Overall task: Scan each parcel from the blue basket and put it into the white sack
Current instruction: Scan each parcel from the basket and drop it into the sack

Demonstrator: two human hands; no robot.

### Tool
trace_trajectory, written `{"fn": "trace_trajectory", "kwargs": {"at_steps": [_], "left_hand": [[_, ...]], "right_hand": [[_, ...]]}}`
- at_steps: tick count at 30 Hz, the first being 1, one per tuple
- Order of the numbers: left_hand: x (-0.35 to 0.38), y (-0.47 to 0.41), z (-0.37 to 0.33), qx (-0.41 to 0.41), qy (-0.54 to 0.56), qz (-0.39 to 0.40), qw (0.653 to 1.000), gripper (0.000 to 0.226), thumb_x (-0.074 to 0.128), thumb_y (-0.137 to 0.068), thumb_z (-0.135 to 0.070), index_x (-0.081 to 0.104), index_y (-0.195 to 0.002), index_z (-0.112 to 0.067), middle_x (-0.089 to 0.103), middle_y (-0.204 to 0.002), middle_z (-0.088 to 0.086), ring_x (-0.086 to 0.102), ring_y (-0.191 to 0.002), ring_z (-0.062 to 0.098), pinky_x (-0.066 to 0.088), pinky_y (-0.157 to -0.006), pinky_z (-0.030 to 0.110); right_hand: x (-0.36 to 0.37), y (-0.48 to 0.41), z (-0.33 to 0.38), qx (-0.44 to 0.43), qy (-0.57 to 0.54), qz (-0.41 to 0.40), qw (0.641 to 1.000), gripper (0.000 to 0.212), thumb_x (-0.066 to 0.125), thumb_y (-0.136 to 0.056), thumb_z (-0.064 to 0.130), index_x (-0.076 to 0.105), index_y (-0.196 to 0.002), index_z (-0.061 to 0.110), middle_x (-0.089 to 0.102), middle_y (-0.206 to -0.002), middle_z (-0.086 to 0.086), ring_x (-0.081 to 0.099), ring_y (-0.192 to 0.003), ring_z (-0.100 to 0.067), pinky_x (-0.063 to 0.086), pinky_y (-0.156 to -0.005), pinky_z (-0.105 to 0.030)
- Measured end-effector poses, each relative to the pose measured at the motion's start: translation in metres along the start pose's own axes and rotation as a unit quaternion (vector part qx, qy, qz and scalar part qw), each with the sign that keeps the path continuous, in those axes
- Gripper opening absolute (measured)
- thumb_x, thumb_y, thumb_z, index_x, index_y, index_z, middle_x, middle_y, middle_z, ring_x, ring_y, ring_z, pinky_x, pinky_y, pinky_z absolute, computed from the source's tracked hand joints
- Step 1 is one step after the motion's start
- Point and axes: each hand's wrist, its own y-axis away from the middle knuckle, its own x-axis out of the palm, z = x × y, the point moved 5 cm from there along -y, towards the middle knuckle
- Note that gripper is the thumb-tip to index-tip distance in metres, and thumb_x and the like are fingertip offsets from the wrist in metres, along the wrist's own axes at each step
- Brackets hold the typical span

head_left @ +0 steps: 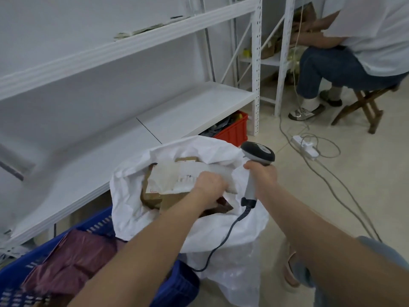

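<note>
The white sack (pixel 132 196) stands open in the middle, with brown cardboard parcels (pixel 152 196) inside. My left hand (pixel 210 185) reaches into its mouth and grips a pale white parcel (pixel 177 176) that lies on top of the boxes. My right hand (pixel 262 173) holds a grey handheld scanner (pixel 257 154) by its handle just over the sack's right rim, its dark cable (pixel 221 242) trailing down the sack's front. The blue basket (pixel 13 275) sits at the lower left with a maroon bagged parcel (pixel 73 260) in it.
White metal shelving (pixel 177 111) runs along the left and back. A red crate (pixel 234 131) sits under it. A person on a wooden stool (pixel 365 103) sits at the upper right. A power strip (pixel 305 147) and cables lie on the floor to the right.
</note>
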Motion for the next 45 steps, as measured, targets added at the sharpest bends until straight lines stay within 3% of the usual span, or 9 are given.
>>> {"fn": "trace_trajectory", "kwargs": {"at_steps": [7,12,16,18,24,27,31,35,45], "left_hand": [[0.024,0.012,0.029,0.021,0.298,0.161,0.941,0.1,0.074,-0.077,-0.041,0.009,-0.152,-0.034,-0.001,-0.161,0.001,0.003,-0.148,0.021,0.01,-0.119,0.048],[0.038,0.055,0.129,-0.28,0.242,0.007,0.929,0.102,0.069,-0.076,-0.058,0.008,-0.152,-0.029,0.01,-0.159,0.012,0.01,-0.147,0.03,0.018,-0.112,0.056],[0.085,0.081,0.139,-0.399,0.627,0.051,0.667,0.069,0.082,-0.073,-0.015,0.046,-0.13,-0.002,0.053,-0.132,0.02,0.058,-0.108,0.033,0.057,-0.069,0.038],[0.081,0.072,0.132,-0.388,0.684,0.025,0.617,0.035,0.079,-0.072,0.0,0.059,-0.101,0.0,0.064,-0.108,0.019,0.064,-0.086,0.028,0.059,-0.058,0.029],[0.019,0.05,0.156,-0.367,0.315,-0.136,0.864,0.028,0.05,-0.082,0.0,0.053,-0.109,-0.007,0.062,-0.105,0.017,0.059,-0.099,0.035,0.048,-0.072,0.039],[0.03,0.039,0.112,-0.314,0.383,-0.109,0.862,0.028,0.054,-0.081,-0.001,0.052,-0.109,-0.005,0.061,-0.104,0.018,0.06,-0.098,0.036,0.049,-0.072,0.039],[0.067,0.024,0.049,-0.276,0.618,0.043,0.734,0.033,0.065,-0.082,-0.005,0.053,-0.113,-0.007,0.062,-0.108,0.013,0.068,-0.089,0.029,0.059,-0.06,0.033],[0.052,0.026,0.079,-0.257,0.424,-0.027,0.868,0.06,0.061,-0.087,-0.044,0.041,-0.136,-0.016,0.057,-0.128,0.005,0.058,-0.113,0.025,0.05,-0.087,0.04],[0.103,0.043,0.037,-0.074,0.393,0.064,0.914,0.076,0.046,-0.095,-0.05,0.002,-0.153,-0.03,-0.002,-0.161,0.0,-0.015,-0.146,0.031,-0.007,-0.116,0.056]], "right_hand": [[-0.018,-0.013,-0.002,-0.012,0.023,-0.015,1.0,0.022,0.07,-0.08,0.009,0.057,-0.097,0.01,0.056,-0.078,-0.001,0.056,-0.089,-0.025,0.048,-0.089,-0.039],[0.001,-0.001,0.002,-0.026,0.089,-0.005,0.996,0.024,0.071,-0.075,0.016,0.062,-0.096,0.01,0.062,-0.089,-0.009,0.06,-0.094,-0.032,0.05,-0.094,-0.045],[0.014,0.004,0.008,-0.04,0.119,0.009,0.992,0.025,0.071,-0.074,0.015,0.064,-0.097,0.009,0.059,-0.078,-0.003,0.059,-0.087,-0.028,0.051,-0.087,-0.042],[0.017,0.004,0.009,-0.049,0.151,-0.009,0.987,0.024,0.07,-0.073,0.017,0.063,-0.094,0.011,0.062,-0.086,-0.006,0.059,-0.088,-0.028,0.053,-0.085,-0.041],[0.027,0.001,0.007,-0.055,0.188,-0.018,0.981,0.018,0.069,-0.075,0.015,0.059,-0.088,0.008,0.062,-0.087,-0.01,0.059,-0.085,-0.028,0.048,-0.071,-0.034],[0.035,0.003,0.005,-0.061,0.188,-0.008,0.98,0.019,0.07,-0.074,0.014,0.061,-0.089,0.008,0.061,-0.089,-0.01,0.059,-0.086,-0.028,0.046,-0.07,-0.033],[0.037,0.008,0.0,-0.055,0.194,-0.004,0.979,0.02,0.071,-0.074,0.015,0.055,-0.086,0.015,0.061,-0.09,-0.007,0.057,-0.082,-0.023,0.053,-0.081,-0.039],[0.033,0.014,0.005,-0.09,0.191,-0.013,0.977,0.025,0.069,-0.072,0.015,0.062,-0.095,0.007,0.061,-0.089,-0.008,0.058,-0.081,-0.024,0.048,-0.068,-0.033],[0.078,0.045,-0.017,-0.056,0.144,0.129,0.98,0.042,0.068,-0.082,0.003,0.056,-0.122,0.002,0.058,-0.112,-0.007,0.053,-0.11,-0.024,0.043,-0.092,-0.03]]}}
